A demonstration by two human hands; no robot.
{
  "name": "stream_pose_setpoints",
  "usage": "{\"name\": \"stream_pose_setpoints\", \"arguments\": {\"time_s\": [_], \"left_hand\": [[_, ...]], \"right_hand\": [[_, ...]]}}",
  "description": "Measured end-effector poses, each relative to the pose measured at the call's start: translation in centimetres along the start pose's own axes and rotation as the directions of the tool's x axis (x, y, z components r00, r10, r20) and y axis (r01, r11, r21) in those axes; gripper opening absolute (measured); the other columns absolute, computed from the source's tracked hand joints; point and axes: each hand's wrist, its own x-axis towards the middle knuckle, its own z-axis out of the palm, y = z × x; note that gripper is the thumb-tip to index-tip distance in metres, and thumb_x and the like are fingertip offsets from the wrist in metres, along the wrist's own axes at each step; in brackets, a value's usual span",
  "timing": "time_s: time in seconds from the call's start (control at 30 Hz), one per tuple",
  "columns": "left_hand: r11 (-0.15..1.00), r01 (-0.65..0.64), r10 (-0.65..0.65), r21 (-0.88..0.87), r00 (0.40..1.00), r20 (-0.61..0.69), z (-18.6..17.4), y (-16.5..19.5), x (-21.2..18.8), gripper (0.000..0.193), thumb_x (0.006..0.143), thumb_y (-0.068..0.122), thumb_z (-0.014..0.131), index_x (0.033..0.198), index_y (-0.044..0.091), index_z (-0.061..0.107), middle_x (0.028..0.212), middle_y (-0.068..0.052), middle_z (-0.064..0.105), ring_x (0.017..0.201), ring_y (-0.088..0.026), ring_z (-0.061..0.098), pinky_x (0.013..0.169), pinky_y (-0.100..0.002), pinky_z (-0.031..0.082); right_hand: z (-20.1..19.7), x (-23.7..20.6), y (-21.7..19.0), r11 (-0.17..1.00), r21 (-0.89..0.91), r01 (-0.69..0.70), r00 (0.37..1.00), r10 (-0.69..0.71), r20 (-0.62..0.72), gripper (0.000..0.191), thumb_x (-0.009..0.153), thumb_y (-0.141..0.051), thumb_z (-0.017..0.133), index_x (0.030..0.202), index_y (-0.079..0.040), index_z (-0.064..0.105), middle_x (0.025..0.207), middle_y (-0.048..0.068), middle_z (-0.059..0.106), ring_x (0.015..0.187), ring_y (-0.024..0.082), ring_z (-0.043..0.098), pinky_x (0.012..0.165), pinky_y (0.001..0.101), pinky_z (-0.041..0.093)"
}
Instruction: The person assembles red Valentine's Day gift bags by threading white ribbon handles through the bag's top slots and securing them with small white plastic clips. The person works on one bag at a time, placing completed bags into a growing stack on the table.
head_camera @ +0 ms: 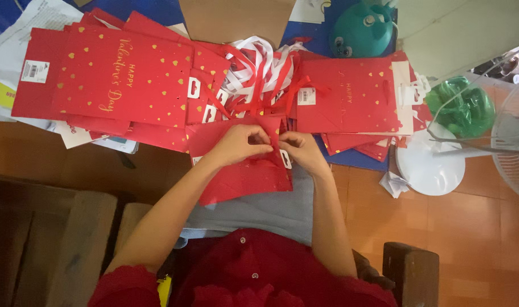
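Fingertips of the left hand [241, 142] and right hand [298, 149] pinch a thin red ribbon handle [275, 135] at the top edge of a flat red paper gift bag [242, 173] on the lap; judged mid-fitting. Ribboned bags [344, 102] lie beyond, flat bags [117, 77] at left, seemingly pending
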Motion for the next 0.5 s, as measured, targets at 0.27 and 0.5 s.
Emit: {"name": "stream_pose_setpoints", "arguments": {"time_s": [0.27,0.5], "left_hand": [[0.984,-0.034,0.039,0.175,0.999,-0.023,0.0,-0.8,-0.4,0.019,0.082,0.018,0.072,0.089,0.003,0.062,0.083,-0.005,0.069,0.073,-0.014,0.064,0.069,-0.031,0.052],[0.988,-0.085,0.096,0.127,0.992,-0.086,0.2,0.0,-0.3,0.029,0.085,0.026,0.076,0.091,0.005,0.058,0.088,-0.005,0.068,0.081,-0.015,0.065,0.074,-0.032,0.053]], "right_hand": [[0.7,-0.6,-1.3,0.995,-0.099,0.025,1.000,-0.026,-0.005,0.011,0.095,-0.011,0.070,0.100,-0.002,0.075,0.078,-0.002,0.070,0.063,0.003,0.060,0.053,0.0204,0.048],[0.5,-0.5,-0.9,0.991,-0.078,0.107,0.994,-0.106,0.010,0.014,0.097,-0.012,0.070,0.104,-0.002,0.075,0.084,-0.002,0.071,0.072,0.002,0.060,0.061,0.0203,0.048]]}}
